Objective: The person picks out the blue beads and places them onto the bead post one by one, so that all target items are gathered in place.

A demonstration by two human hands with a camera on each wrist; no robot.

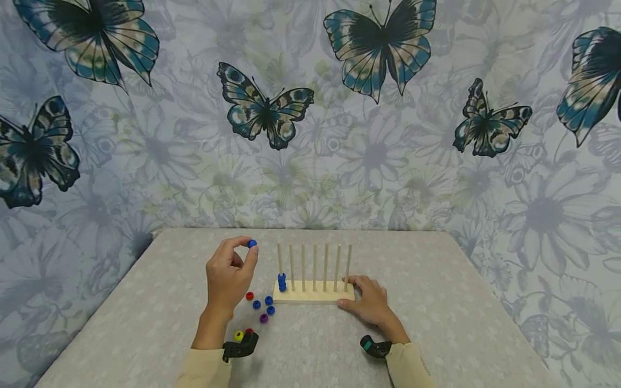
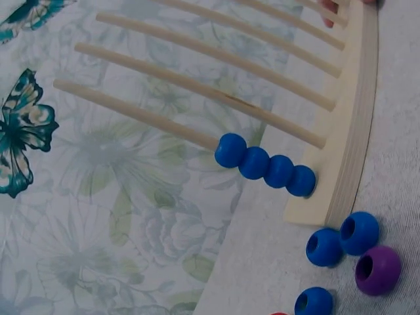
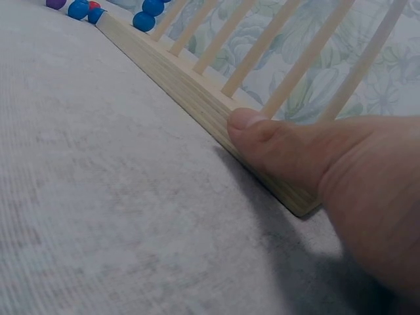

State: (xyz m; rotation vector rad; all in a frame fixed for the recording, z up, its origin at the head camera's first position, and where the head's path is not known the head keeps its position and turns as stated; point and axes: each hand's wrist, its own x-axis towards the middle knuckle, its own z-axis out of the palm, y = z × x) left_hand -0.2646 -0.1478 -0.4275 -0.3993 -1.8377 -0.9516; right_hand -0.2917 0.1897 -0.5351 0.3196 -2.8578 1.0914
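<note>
My left hand is raised over the table, pinching a blue bead between thumb and forefinger. To the right of it stands a wooden peg rack with a row of upright pegs. Several blue beads are stacked on its leftmost peg; the other pegs are bare. My right hand grips the rack's right end, and in the right wrist view its thumb lies along the front of the base. The left hand itself does not show in the left wrist view.
Loose beads lie left of the rack: several blue ones, a purple one, red ones and a yellow one. An orange one is partly hidden by the left wrist. Behind the table hangs a butterfly-patterned backdrop.
</note>
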